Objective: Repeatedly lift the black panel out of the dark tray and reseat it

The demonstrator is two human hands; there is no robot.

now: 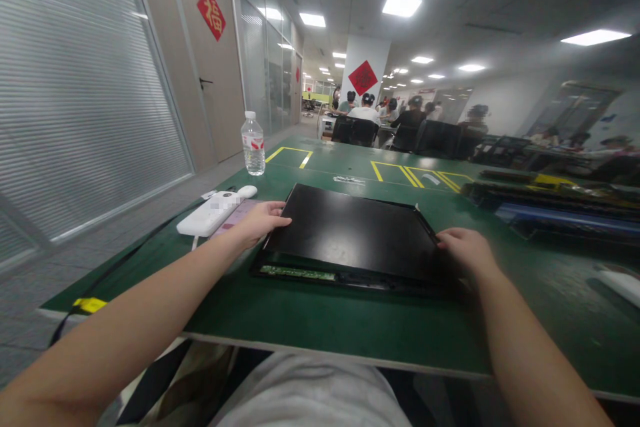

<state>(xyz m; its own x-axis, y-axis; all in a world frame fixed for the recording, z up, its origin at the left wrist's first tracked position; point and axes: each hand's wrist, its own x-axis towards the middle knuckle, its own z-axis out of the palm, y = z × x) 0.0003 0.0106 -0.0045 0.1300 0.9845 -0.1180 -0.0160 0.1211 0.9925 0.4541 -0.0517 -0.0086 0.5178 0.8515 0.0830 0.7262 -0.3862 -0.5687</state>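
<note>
A flat black panel (pixel 353 230) lies on the green table (pixel 310 320) in front of me, its near edge raised a little above a frame with a green circuit strip (pixel 297 273). My left hand (pixel 260 220) grips the panel's left edge, fingers curled against it. On the opposite side, my right hand (pixel 465 248) holds the right edge with its fingers folded over it.
A white power bank (pixel 210 212) and a small white device (pixel 247 191) lie left of the panel, with a water bottle (pixel 253 144) behind them. Dark trays and parts (pixel 550 203) crowd the right side. Several people sit at tables far behind. Yellow tape marks the tabletop.
</note>
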